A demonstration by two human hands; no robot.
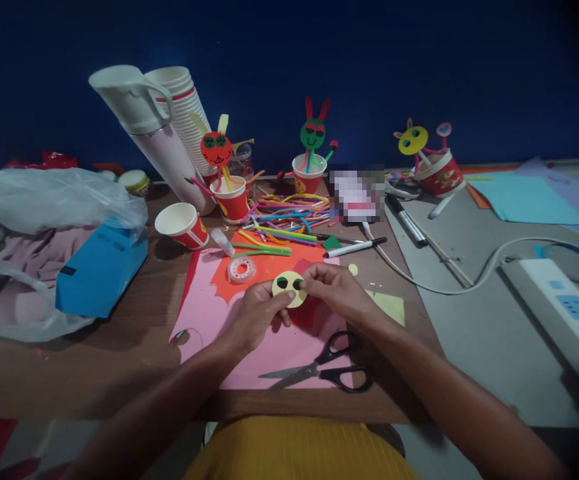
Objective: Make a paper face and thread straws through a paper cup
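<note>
My left hand grips a pale yellow paper face by its lower edge, thumb on the front. Two dark eyes with green upper parts are on the face. My right hand is closed at the face's right edge, its fingertips touching the right eye; whether they pinch the eye or the disc itself is hidden. Beneath both hands lie pink paper and cut orange-red paper. Black-handled scissors rest partly open nearest me. A small tape roll sits beyond my left hand.
Paper-cup puppets stand along the back, near a pile of pipe cleaners. At left are a plastic bag, a tilted flask and an empty cup. Markers, a white cable and a power strip lie rightward.
</note>
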